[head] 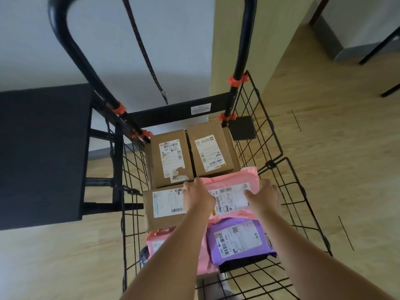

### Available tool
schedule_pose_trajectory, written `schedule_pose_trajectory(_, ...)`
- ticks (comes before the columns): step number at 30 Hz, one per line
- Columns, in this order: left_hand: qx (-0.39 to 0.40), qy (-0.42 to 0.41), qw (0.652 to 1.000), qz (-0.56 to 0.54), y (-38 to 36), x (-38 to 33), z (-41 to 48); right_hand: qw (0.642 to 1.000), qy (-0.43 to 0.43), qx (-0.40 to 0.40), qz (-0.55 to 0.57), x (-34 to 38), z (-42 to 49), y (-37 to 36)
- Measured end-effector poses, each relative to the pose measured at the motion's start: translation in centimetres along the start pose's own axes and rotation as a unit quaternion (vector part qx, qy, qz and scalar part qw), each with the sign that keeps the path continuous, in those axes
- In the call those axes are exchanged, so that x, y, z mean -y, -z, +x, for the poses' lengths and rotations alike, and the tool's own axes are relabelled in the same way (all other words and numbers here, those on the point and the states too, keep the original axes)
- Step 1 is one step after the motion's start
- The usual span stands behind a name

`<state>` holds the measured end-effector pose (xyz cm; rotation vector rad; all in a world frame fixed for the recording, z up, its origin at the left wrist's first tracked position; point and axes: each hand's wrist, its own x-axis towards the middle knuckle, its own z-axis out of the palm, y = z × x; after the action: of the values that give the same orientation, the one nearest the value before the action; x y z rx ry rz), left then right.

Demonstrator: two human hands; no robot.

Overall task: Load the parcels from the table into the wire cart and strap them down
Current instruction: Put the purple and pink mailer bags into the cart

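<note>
Head view. The wire cart (281,161) already holds cardboard boxes (171,156) and a purple mailer (238,239). The left hand (198,198) and right hand (263,195) each grip an edge of the pink mailer (229,180), low over the load inside the basket. We judge loading is nearly done. The strap (142,48) hangs loose from the handle, so strapping is not yet begun.

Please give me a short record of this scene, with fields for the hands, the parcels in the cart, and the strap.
hands: left hand and right hand hold the pink mailer by its sides
cart: wire cart holds three brown boxes, a purple mailer, and a second pink parcel
strap: strap hangs loose above the boxes, hook free
table: black table left of cart
</note>
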<state>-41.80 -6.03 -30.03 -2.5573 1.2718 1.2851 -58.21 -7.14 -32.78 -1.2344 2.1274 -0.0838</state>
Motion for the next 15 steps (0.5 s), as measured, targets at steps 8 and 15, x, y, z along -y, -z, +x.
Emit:
schedule_pose_trajectory(8, -0.037, -0.002, 0.999, 0.011, 3.8, 2.9, -2.9, 0.993, 0.107, 0.04, -0.031, 3.6, -3.2, 0.1)
schedule_pose_trajectory(15, -0.079, -0.001, 0.997, -0.006, 9.4, 8.4, -5.0, 0.975, 0.19, 0.076, -0.084, 9.8, -8.4, -1.4)
